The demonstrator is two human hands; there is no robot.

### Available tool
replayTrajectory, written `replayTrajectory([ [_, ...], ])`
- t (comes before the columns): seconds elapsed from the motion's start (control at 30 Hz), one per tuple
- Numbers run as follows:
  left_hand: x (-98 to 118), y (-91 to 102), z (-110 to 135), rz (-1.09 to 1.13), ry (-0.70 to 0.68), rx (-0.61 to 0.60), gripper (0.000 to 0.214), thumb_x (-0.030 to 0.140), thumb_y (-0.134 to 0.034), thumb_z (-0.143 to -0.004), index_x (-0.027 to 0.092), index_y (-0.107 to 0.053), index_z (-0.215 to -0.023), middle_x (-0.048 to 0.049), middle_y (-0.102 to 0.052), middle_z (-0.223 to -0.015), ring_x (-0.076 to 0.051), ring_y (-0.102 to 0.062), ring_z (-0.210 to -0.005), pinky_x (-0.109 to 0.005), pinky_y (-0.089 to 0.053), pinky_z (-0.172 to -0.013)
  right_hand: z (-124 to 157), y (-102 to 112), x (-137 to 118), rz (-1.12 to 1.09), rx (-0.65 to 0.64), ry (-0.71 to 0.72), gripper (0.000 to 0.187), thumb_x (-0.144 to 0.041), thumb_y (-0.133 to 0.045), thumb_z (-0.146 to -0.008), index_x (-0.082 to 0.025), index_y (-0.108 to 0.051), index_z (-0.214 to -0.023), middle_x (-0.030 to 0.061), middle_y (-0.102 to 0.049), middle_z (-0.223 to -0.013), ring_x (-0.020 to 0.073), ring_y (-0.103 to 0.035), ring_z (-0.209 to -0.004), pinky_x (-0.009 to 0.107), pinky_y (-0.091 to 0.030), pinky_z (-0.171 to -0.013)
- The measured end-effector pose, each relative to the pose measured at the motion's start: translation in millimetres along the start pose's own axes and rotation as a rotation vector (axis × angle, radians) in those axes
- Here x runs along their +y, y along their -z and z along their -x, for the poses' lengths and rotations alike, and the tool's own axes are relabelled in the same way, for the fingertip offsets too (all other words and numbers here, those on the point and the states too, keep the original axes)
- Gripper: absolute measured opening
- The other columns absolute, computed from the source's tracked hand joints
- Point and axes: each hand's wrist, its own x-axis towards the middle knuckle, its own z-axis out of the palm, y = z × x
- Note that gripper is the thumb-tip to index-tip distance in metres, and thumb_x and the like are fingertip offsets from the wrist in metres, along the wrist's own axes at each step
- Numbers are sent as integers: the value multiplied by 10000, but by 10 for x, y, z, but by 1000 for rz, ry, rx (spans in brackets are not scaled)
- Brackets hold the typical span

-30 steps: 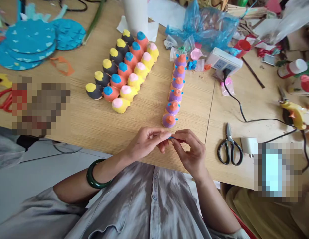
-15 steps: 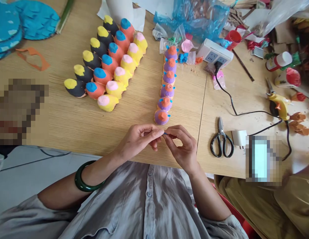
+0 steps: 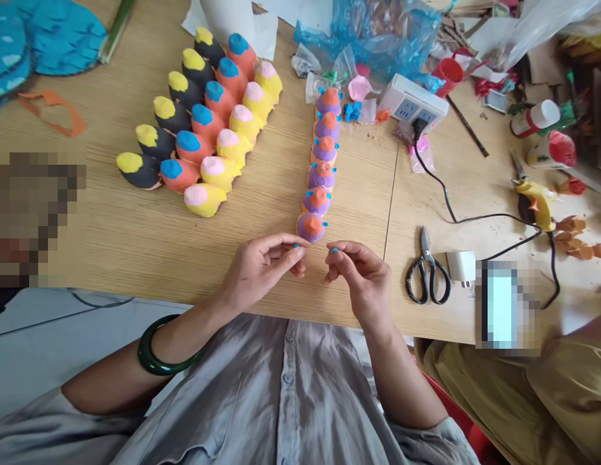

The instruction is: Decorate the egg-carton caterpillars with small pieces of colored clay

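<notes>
My left hand pinches a tiny piece of blue clay between thumb and fingertips. Another small blue clay piece is held between the thumb and index finger of my right hand. Both hands hover near the table edge, a short gap between them. Just beyond them runs a row of purple clay-covered bumps with orange peaks and little blue bits at their sides; the nearest one shows blue only on its right side. A lump of blue clay lies by the far end of that row.
Left of the row stands a block of black, orange and yellow bumps with coloured tips. To the right lie black-handled scissors, a white charger, a power strip with a cable, and a yellow glue gun.
My hands were together over one bit of blue clay; they have drawn apart, each now with a small blue piece. The view has shifted slightly.
</notes>
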Motion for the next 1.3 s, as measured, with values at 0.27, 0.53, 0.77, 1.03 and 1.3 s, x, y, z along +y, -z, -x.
replayTrajectory([
  [0.27,82,-40,-18,430,227,-87,168,235,-813,-743,136,-785,-877,-8,-672,-778,-94,-596,-609,-181,-514,-479,-24,-20,30,-49,-4,-86,217,-415,-869,-842,-236,-820,-956,-15,-715,-797,91,-604,-591,259,-622,-549],
  [0.53,29,-118,-21,302,193,-95,335,447,-897,-796,125,-805,-809,-3,-641,-660,-68,-517,-504,-192,-431,-442,23,-15,93,370,-85,309,158,-294,-699,-999,-274,-828,-1087,42,-746,-962,134,-691,-784,275,-613,-667],
  [0.77,-21,-97,-23,282,166,-23,321,429,-918,-763,141,-780,-740,-5,-663,-678,-63,-500,-485,-208,-408,-431,22,-18,135,285,-73,208,239,-383,-676,-1022,-261,-778,-1200,9,-685,-892,99,-634,-666,249,-594,-616],
  [1.03,23,-125,-29,374,198,38,413,514,-914,-740,128,-769,-735,-37,-699,-714,-71,-498,-498,-211,-400,-421,34,-40,98,257,-54,183,229,-405,-687,-1014,-255,-792,-1151,18,-713,-923,93,-641,-665,234,-610,-622],
  [1.3,-34,-110,23,253,94,3,376,489,-824,-876,137,-785,-750,-35,-696,-726,-88,-542,-543,-217,-449,-485,-8,-71,93,292,-14,162,249,-456,-720,-985,-230,-786,-1064,25,-743,-888,111,-660,-665,255,-593,-616],
])
